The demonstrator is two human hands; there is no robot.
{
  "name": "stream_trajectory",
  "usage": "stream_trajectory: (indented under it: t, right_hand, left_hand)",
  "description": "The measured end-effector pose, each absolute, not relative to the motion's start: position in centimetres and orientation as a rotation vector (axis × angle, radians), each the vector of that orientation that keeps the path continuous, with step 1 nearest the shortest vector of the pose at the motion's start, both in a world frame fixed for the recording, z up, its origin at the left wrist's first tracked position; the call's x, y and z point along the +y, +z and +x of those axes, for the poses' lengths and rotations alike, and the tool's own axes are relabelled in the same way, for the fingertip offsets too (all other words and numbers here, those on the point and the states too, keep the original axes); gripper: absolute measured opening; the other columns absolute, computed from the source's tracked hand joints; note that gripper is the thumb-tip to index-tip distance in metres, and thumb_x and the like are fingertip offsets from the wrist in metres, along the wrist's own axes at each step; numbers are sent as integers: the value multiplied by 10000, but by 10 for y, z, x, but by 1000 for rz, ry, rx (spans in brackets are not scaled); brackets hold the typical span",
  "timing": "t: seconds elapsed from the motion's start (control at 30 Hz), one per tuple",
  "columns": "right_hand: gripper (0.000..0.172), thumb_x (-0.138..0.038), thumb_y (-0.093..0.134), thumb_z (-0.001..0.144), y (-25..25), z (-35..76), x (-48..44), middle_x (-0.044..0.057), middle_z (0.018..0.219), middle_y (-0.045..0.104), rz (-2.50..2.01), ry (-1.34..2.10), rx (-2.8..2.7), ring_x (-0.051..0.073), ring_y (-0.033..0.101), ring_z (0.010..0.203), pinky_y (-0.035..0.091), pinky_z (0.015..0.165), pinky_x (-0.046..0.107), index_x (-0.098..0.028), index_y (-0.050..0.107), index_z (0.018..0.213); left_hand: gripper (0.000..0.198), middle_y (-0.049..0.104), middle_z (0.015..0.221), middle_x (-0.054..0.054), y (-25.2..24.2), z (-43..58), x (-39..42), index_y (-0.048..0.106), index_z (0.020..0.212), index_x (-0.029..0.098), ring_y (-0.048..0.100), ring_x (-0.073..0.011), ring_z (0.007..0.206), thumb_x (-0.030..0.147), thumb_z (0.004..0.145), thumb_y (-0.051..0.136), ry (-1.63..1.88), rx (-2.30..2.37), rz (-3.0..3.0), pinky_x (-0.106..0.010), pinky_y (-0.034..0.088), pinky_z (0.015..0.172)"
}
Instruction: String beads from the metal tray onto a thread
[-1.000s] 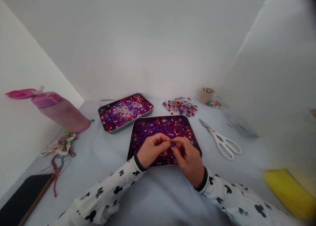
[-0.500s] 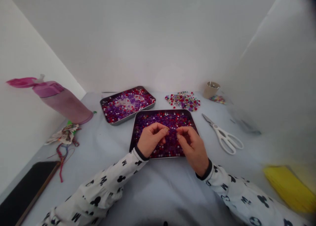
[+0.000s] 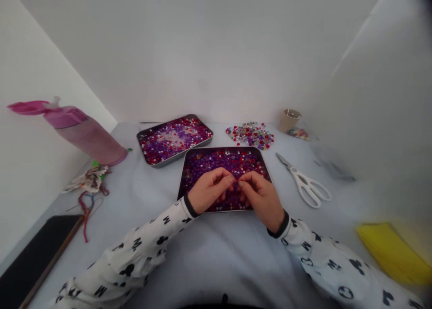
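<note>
My left hand point(image 3: 211, 192) and my right hand point(image 3: 261, 197) hover low over a metal tray point(image 3: 221, 149) filled with red, purple and white beads. Their fingertips meet above the tray's middle, pinching a small purple bead point(image 3: 235, 183) that is mostly hidden by my fingers. Behind it, a second metal tray point(image 3: 184, 149) holds a similar bead mix with a paler patch at its centre. My sleeves are white with black cartoon-mouse prints.
A loose pile of colourful beads point(image 3: 250, 136) and a paper cup point(image 3: 289, 120) lie at the back. White-handled scissors point(image 3: 305, 186) are to the right, beside a yellow pad point(image 3: 393, 253). On the left are a pink bottle point(image 3: 89, 138), tangled threads point(image 3: 86, 205) and a black tablet point(image 3: 37, 250).
My fingertips have come together from a small gap half a second ago. The whole scene sits slightly higher in the view than one second ago.
</note>
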State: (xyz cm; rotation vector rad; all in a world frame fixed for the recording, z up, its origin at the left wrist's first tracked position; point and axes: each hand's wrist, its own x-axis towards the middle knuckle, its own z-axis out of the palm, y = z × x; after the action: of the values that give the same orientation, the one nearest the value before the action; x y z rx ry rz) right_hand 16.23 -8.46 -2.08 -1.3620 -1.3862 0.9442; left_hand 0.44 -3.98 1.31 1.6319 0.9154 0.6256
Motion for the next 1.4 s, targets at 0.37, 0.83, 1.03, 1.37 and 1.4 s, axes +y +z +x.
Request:
stream_trajectory:
  t: [0.37,0.83,1.03,1.37,1.4]
  right_hand:
    - [188,-374,519,809,-14,164,-83,-36,610,568,-1263,1054,-1085,84,520,435,433,396,195,-189,492,786]
    - [189,-362,509,835,-19,165,-98,-35,571,551,-1264,847,-1198,82,477,428,392,407,200,-186,540,774]
    - [125,-308,496,850,-25,163,-101,-61,515,486,-1298,726,-1293,84,445,438,379,439,205,-200,559,845]
    - [121,-278,471,859,-25,162,-102,-52,557,485,-1350,602,-1399,90,445,484,368,491,215,-202,562,835]
    - [122,-275,463,862,-26,162,-102,-54,552,481,-1344,617,-1393,90,443,480,367,487,214,-201,560,846]
  left_hand:
    - [167,580,912,-31,29,-52,-80,546,931,201,536,-185,832,287,788,548,115,1202,2562,-271,373,689]
    - [244,634,834,-25,48,-85,-46,595,882,217,568,-160,716,334,863,382,164,1629,2537,-253,371,625]
    - [242,645,759,-7,74,-66,-50,583,826,203,576,-148,663,356,868,401,518,1807,2512,-238,353,593]
    - [186,617,860,-37,32,-25,-4,601,853,187,574,-166,814,148,827,420,518,1373,2524,-282,425,771]
    - [181,613,851,-35,29,-26,0,604,844,190,573,-165,810,147,821,429,490,1371,2524,-284,425,769]
